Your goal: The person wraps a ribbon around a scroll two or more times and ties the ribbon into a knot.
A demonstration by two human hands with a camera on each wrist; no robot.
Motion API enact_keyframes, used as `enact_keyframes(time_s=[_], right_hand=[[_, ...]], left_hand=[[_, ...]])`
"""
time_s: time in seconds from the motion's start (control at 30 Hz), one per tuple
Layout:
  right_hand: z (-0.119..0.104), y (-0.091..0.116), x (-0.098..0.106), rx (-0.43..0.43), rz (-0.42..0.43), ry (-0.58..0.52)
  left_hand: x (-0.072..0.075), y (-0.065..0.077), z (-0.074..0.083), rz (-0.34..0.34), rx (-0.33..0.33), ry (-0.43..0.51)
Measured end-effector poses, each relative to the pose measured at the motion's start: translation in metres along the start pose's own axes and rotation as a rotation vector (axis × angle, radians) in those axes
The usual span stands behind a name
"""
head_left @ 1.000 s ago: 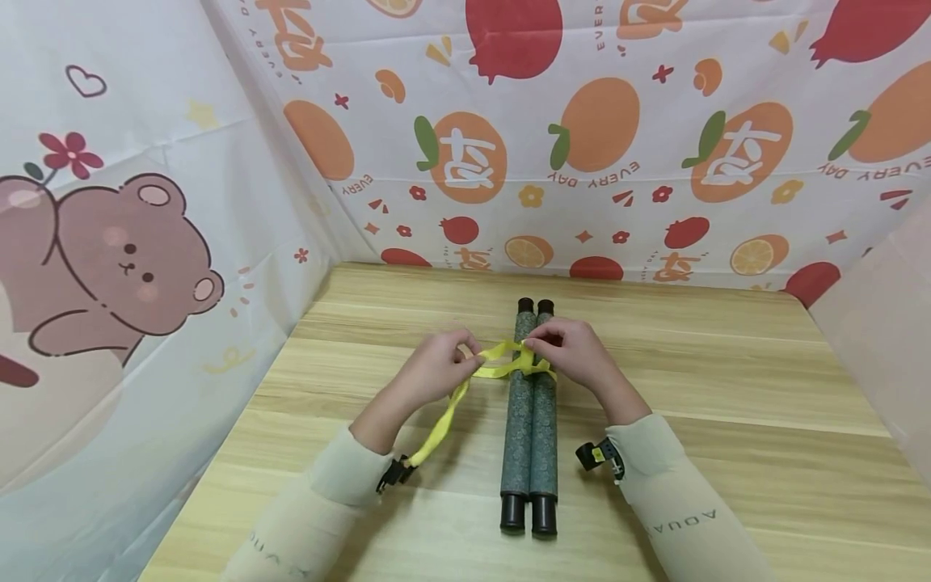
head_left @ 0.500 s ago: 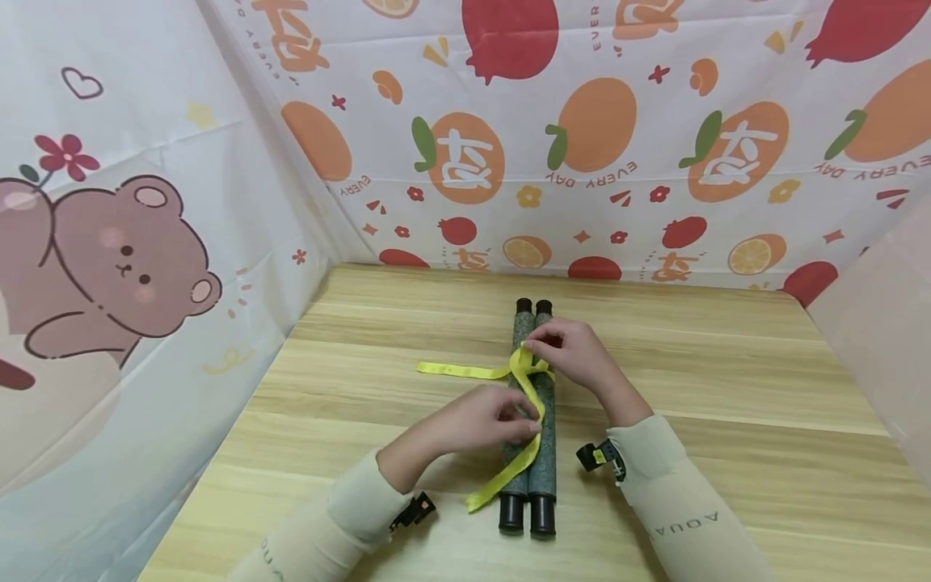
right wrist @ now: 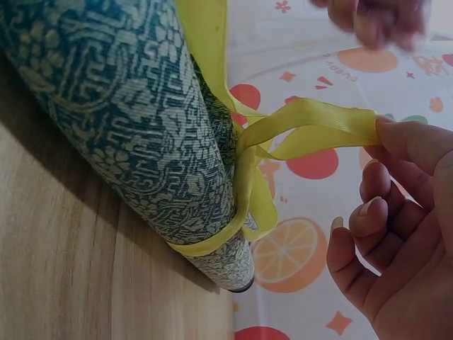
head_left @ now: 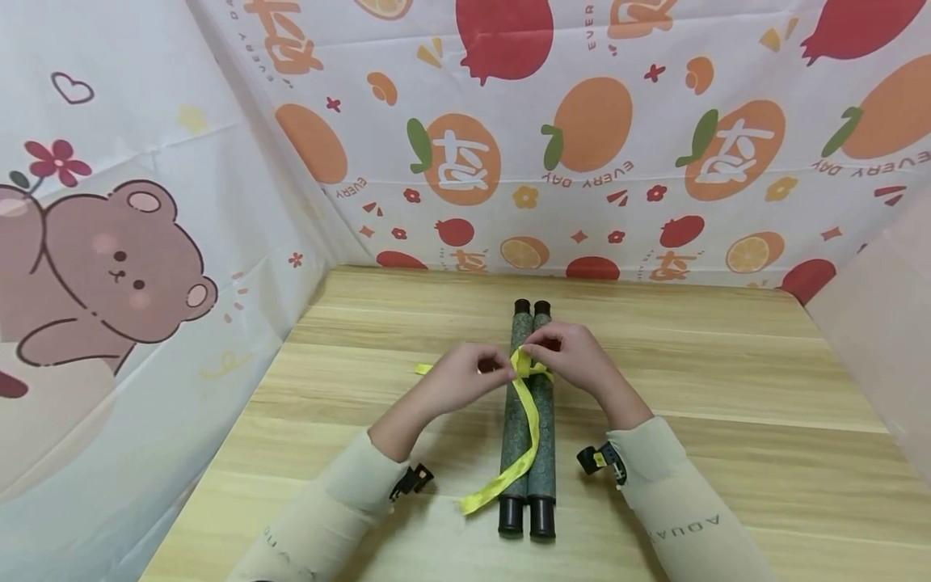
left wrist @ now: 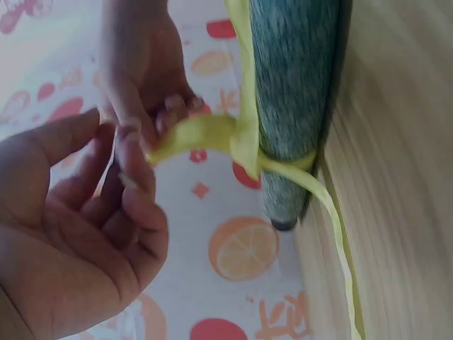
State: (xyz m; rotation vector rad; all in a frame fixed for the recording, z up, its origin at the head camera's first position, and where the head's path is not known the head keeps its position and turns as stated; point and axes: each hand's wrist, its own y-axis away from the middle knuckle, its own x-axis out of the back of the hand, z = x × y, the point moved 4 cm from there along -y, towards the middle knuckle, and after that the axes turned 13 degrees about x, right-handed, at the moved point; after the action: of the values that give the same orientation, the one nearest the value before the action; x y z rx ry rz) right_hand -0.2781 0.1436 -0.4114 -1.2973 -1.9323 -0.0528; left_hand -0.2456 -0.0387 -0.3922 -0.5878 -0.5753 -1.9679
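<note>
A scroll (head_left: 544,461) in blue-green patterned cloth, rolled as two side-by-side rolls with dark end knobs, lies lengthwise on the table. Yellow ribbon (head_left: 533,428) wraps round it; one tail runs down over the rolls and another points left. Thumb and forefinger of my right hand (head_left: 570,356) pinch a raised loop of the ribbon, stretched out clearly in the right wrist view. My left hand (head_left: 465,376) hovers just left of that loop, fingers loosely bent. In the right wrist view the blurred left hand (right wrist: 382,21) is apart from the ribbon and holds nothing.
The wooden table (head_left: 698,485) carries the scroll. Behind it hangs a fruit-print cloth (head_left: 647,218), and a bear-print cloth (head_left: 124,267) hangs on the left. Small black cameras are strapped at both wrists.
My left hand first carried a ribbon tail from the left down across the rolls, then let go and moved back up beside the loop. The right hand keeps its pinch in place.
</note>
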Motion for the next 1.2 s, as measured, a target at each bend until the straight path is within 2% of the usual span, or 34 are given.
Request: enact_keyframes(time_s=[0.07, 0.17, 0.4, 0.53, 0.7, 0.97, 1.07, 1.2], right_hand=[[0.0, 0.0, 0.0, -0.007, -0.003, -0.001], [-0.001, 0.0, 0.0, -0.013, -0.003, -0.006], [-0.003, 0.003, -0.001, -0.035, 0.011, -0.027], [-0.002, 0.006, -0.003, -0.042, 0.028, -0.043], [-0.003, 0.009, -0.003, -0.055, 0.072, -0.082], [-0.005, 0.014, 0.0, -0.072, 0.138, -0.136], [-0.003, 0.015, 0.001, -0.079, 0.111, -0.12], [0.003, 0.016, -0.002, -0.106, 0.014, -0.064]], left_hand=[[0.005, -0.008, -0.004, 0.059, 0.015, 0.036], [0.007, -0.02, -0.009, 0.108, 0.041, 0.071], [-0.005, -0.039, -0.016, 0.064, 0.073, 0.09], [-0.01, -0.043, -0.019, 0.057, 0.066, 0.119], [-0.012, -0.045, -0.017, 0.054, 0.025, 0.176], [-0.01, -0.044, -0.015, 0.088, 0.037, 0.21], [-0.011, -0.046, -0.016, 0.088, 0.03, 0.216], [-0.011, -0.047, -0.018, 0.075, 0.07, 0.236]])
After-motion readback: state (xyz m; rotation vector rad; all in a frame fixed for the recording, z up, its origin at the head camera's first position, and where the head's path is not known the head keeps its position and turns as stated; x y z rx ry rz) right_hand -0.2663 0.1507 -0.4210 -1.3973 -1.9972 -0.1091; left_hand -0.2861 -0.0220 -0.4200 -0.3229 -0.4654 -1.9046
